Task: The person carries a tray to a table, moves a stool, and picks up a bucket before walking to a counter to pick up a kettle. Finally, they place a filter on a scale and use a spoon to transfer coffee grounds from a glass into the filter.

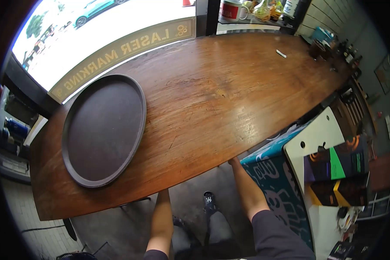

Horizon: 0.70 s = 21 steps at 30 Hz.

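A wooden table [195, 117] with a worn brown top stretches across the view. My left hand [163, 193] reaches to the table's near edge; its fingers are hidden beneath the top. Farther right along the same edge is my right hand [234, 161], its fingers also out of sight, close to a teal patterned panel [273, 177]. Whether either hand grips the table cannot be made out. On the left part of the table lies a large dark oval tray [106, 130], apart from both hands.
A small white object [281, 53] lies toward the table's far right. Mugs and jars, among them a red and white mug [234, 10], stand on a sill behind. At right is a white counter [318, 130] with dark colourful boxes [338, 167]. A window with mirrored lettering [125, 52] borders the far left.
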Each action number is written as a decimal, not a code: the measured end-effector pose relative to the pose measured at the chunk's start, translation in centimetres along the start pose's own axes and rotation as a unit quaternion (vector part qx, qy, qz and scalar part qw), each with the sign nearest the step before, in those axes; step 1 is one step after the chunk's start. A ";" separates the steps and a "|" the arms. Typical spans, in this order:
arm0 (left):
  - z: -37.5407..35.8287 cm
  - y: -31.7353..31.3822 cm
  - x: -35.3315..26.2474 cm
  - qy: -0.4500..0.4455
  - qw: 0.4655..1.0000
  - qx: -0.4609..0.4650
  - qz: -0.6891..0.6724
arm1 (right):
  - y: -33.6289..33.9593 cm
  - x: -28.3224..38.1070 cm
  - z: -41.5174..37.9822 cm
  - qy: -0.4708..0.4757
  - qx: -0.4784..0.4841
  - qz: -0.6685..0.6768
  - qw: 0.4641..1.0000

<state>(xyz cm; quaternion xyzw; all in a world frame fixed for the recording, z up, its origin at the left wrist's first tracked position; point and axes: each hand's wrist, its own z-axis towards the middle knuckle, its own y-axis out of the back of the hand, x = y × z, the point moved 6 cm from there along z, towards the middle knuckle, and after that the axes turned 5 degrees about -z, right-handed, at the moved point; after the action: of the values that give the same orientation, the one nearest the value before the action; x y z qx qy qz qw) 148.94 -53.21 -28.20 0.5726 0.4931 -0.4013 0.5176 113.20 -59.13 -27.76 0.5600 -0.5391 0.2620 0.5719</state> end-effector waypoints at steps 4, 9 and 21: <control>0.2 -1.0 1.2 0.002 1.000 -0.011 0.019 | -0.1 0.1 0.4 -0.001 0.018 0.000 1.000; -2.4 -1.5 2.6 0.023 0.999 -0.013 0.040 | -0.5 -1.1 -0.9 -0.021 0.037 -0.009 0.999; -3.2 -3.3 1.6 0.014 0.997 0.000 0.081 | -1.4 -1.4 -2.4 -0.025 0.039 -0.016 0.999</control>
<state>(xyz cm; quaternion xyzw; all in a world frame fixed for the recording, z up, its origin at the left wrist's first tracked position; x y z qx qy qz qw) 145.87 -49.91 -29.92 0.6167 0.4519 -0.3500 0.5413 114.84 -56.85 -29.08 0.5972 -0.5335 0.2592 0.5400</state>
